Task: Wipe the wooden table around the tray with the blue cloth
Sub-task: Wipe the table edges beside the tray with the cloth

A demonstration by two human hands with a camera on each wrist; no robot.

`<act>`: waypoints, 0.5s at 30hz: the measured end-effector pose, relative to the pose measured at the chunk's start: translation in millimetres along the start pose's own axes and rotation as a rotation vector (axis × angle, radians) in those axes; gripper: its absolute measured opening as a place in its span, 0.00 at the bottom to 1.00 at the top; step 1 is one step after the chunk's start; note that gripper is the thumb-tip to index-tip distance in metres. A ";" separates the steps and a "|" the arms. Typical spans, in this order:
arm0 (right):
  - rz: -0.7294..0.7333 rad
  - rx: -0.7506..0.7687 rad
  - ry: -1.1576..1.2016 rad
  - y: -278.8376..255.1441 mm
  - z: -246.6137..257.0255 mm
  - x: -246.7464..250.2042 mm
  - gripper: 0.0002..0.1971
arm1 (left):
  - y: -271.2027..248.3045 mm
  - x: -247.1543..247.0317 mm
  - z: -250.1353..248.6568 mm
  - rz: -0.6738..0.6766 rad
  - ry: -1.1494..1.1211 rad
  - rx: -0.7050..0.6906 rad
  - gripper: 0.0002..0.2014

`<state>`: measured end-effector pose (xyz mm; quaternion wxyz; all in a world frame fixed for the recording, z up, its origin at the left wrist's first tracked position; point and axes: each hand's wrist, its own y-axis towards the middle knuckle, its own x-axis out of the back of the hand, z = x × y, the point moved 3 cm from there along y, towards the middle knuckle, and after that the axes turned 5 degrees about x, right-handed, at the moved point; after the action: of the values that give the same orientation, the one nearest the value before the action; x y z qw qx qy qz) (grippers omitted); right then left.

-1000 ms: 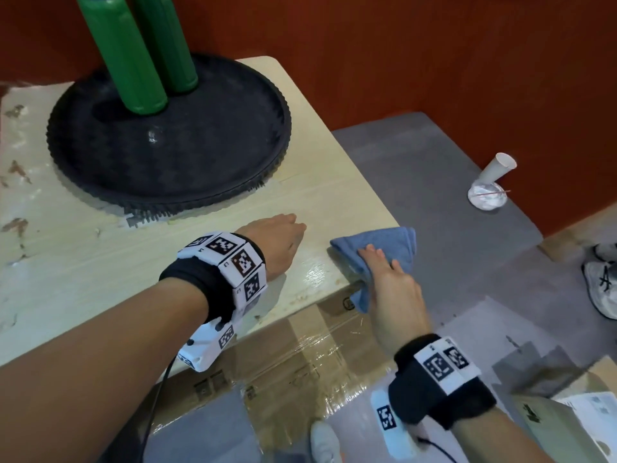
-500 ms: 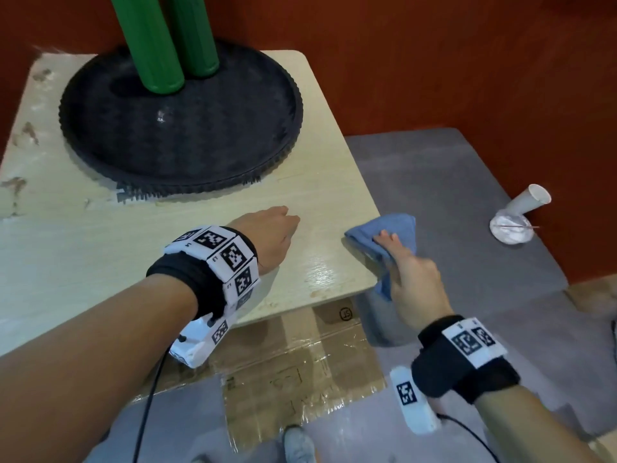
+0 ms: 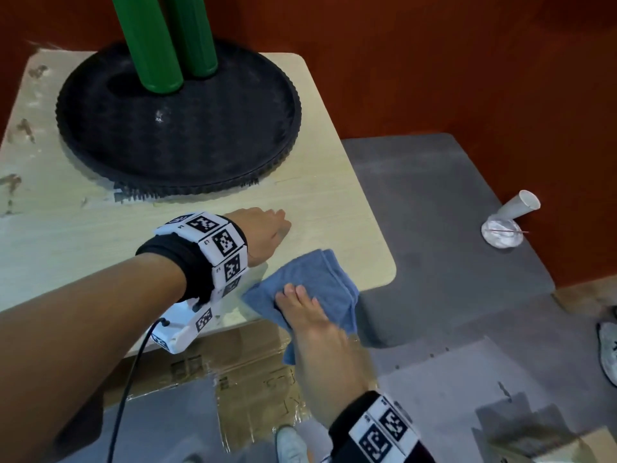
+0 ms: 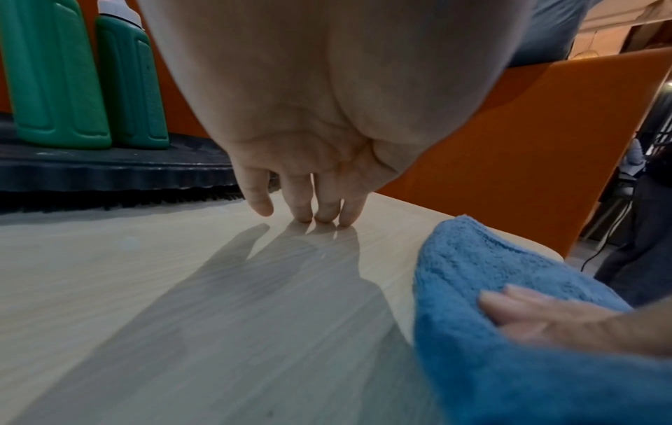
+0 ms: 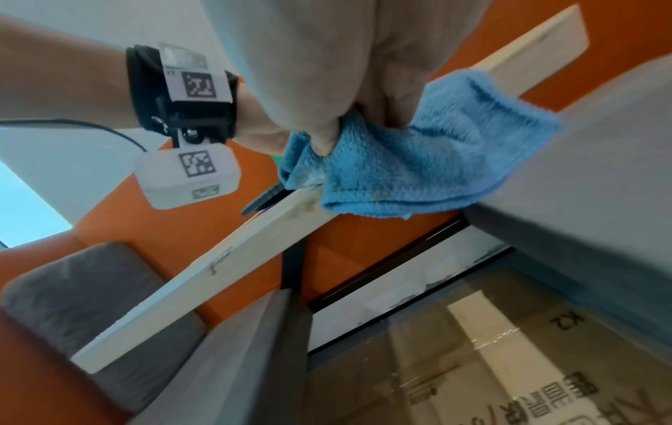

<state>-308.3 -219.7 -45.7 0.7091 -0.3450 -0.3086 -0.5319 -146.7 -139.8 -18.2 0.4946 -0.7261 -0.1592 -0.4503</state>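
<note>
The blue cloth (image 3: 320,279) lies on the near right corner of the pale wooden table (image 3: 83,235), one end hanging over the front edge. My right hand (image 3: 297,295) presses it with flat fingers on top. In the right wrist view the thumb pinches the blue cloth (image 5: 436,161) from below at the table edge. My left hand (image 3: 267,228) rests just left of the cloth, its straight fingertips (image 4: 309,212) touching bare wood and holding nothing. The round black tray (image 3: 233,162) sits behind both hands with two green bottles (image 3: 150,45) on it.
Brown stains (image 3: 13,185) mark the table's left side. A grey cushioned seat (image 3: 434,212) right of the table carries a tipped paper cup (image 3: 521,205) and a white wad (image 3: 500,233). Taped cardboard (image 3: 233,379) lies on the floor below. An orange wall stands behind.
My right hand has slid the cloth from the table's right edge inward along the front edge, close to my left wrist. The left hand has stayed in place.
</note>
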 end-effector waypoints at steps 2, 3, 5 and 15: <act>0.006 -0.021 -0.024 -6.0 -12.5 5.2 0.41 | -0.8 0.3 0.9 0.012 0.008 -0.007 0.23; -0.006 -0.049 -0.041 -10.3 -23.2 10.8 0.43 | -1.5 0.3 0.9 0.015 0.019 -0.013 0.24; -0.068 -0.120 -0.069 -17.6 -49.3 26.6 0.44 | -3.1 -1.4 1.0 0.014 0.031 -0.026 0.23; -0.165 -0.294 -0.139 -23.8 -68.6 34.1 0.41 | -8.9 2.9 -2.7 0.002 0.098 -0.086 0.21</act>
<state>-318.2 -298.9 -53.7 0.5819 -0.4543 -0.3031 -0.6026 -152.5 -138.6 -10.5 0.4704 -0.7240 -0.1148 -0.4913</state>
